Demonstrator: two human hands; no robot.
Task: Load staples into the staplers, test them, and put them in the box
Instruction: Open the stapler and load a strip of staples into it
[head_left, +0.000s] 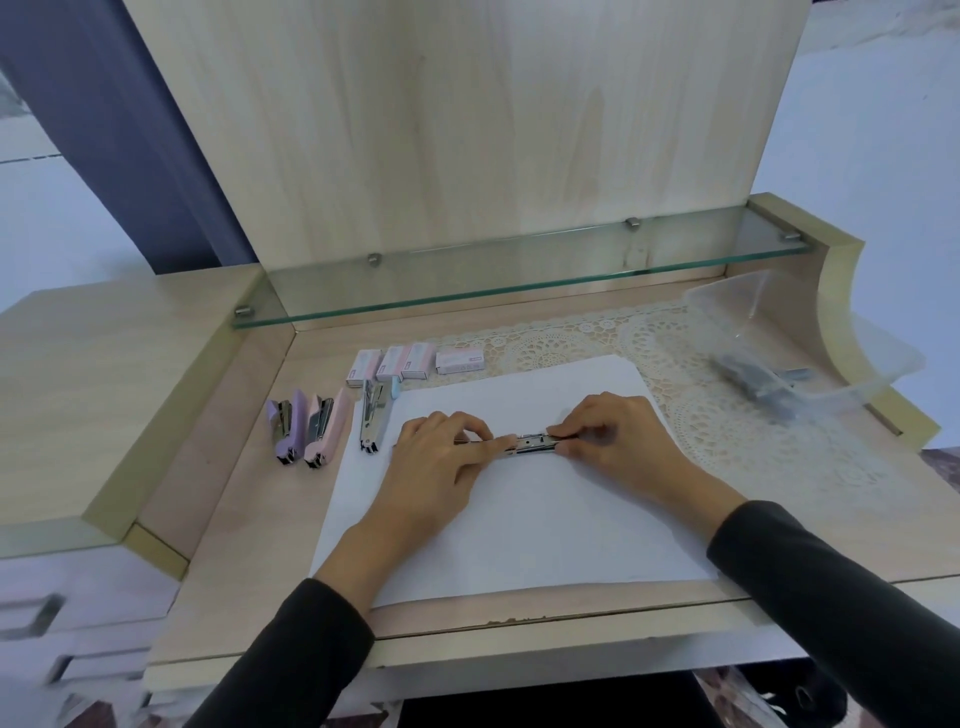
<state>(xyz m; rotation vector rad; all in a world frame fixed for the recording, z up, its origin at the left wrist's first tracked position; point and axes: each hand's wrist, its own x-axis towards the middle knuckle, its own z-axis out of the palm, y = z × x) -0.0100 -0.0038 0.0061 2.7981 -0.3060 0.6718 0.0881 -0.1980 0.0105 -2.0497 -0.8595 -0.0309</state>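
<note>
A metal stapler (531, 446) lies opened out sideways on a white sheet of paper (519, 519). My left hand (436, 467) pinches its left end and my right hand (618, 436) pinches its right end. Left of the sheet lie a purple stapler (284, 427) and a pink stapler (324, 428), and a pale blue stapler (375, 413) lies on the sheet's edge. Several small staple boxes (415, 361) sit in a row behind the sheet. A clear plastic box (810, 338) at the right holds dark staplers (763, 387).
The desk (234, 467) has raised wooden sides and a glass shelf (519, 270) across the back. A lace mat (727, 405) covers the right part under the plastic box. A tall wooden panel (467, 130) stands behind the shelf.
</note>
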